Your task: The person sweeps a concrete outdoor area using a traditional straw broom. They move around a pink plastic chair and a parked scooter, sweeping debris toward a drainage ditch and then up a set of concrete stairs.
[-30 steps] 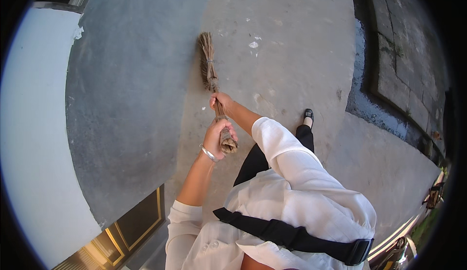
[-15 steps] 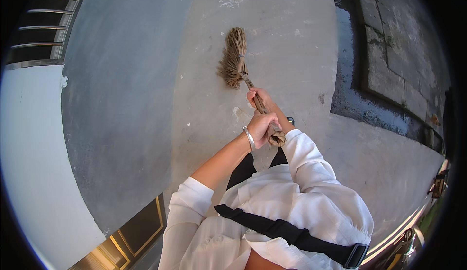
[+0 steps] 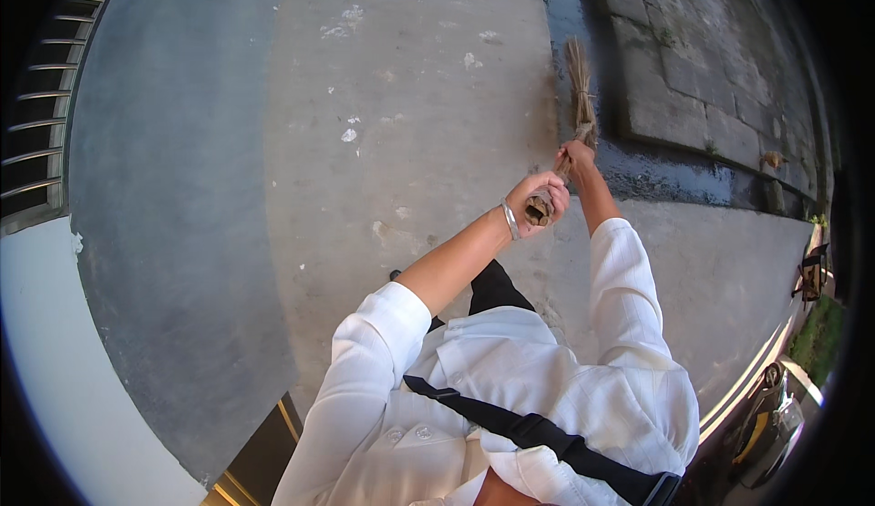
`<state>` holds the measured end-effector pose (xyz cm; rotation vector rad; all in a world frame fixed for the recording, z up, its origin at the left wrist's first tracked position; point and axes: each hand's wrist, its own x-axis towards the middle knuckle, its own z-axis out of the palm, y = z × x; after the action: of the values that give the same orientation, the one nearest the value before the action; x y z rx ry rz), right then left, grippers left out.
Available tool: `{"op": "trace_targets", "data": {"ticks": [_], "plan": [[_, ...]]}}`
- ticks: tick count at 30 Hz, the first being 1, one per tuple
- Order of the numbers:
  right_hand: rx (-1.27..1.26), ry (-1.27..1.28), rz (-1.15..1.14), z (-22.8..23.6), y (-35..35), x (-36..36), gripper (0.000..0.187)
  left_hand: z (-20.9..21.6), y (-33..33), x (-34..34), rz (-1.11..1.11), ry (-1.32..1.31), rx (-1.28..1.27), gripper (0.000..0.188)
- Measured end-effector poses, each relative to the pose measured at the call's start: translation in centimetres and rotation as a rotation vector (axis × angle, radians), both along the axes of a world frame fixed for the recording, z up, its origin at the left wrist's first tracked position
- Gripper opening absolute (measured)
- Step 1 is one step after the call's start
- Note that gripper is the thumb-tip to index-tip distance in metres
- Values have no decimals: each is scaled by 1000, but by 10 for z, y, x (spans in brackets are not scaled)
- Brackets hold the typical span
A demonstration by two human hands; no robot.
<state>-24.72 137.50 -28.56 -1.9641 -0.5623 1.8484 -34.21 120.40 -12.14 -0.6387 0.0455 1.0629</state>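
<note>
A straw broom (image 3: 581,82) is held out ahead of me, its bristles over the wet gutter (image 3: 656,176) at the edge of the concrete floor. My left hand (image 3: 536,203), with a silver bangle at the wrist, is closed round the top end of the handle, whose hollow brown tip faces me. Farther down, close above the bristles, my right hand (image 3: 576,158) grips the same handle. Whether the bristles touch the ground I cannot tell.
Stone slabs (image 3: 674,82) form a raised edge beyond the gutter. On the left are a white wall (image 3: 91,351) and metal bars (image 3: 41,125). White flecks (image 3: 349,134) dot the concrete floor (image 3: 410,96). A parked vehicle (image 3: 770,424) stands at the lower right.
The broom has swung right, from the middle of the concrete to over the gutter, both hands moving with it. My view has shifted to the right too.
</note>
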Motion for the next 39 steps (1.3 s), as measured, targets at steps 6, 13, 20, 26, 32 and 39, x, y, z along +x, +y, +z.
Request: {"op": "trace_targets", "data": {"ticks": [6,13,20,26,32,39], "plan": [[125,-418,84,-11,-8,8,12,-62,-13,7,109,-304,-91,12],[-74,-43,189,-103,-42,16,9,-20,-19,0,-50,-16,-207,12],[-40,156,-171,11,-88,-32,6,15,-65,-39,-118,144,-115,11],[-223,344,-155,83,-193,-119,5,101,-173,-103,-114,493,-97,51],[-518,542,37,153,-305,-200,9,198,-270,-131,-143,883,-251,77],[-649,581,349,171,-389,-322,6,219,-325,-179,115,961,-524,77]]}}
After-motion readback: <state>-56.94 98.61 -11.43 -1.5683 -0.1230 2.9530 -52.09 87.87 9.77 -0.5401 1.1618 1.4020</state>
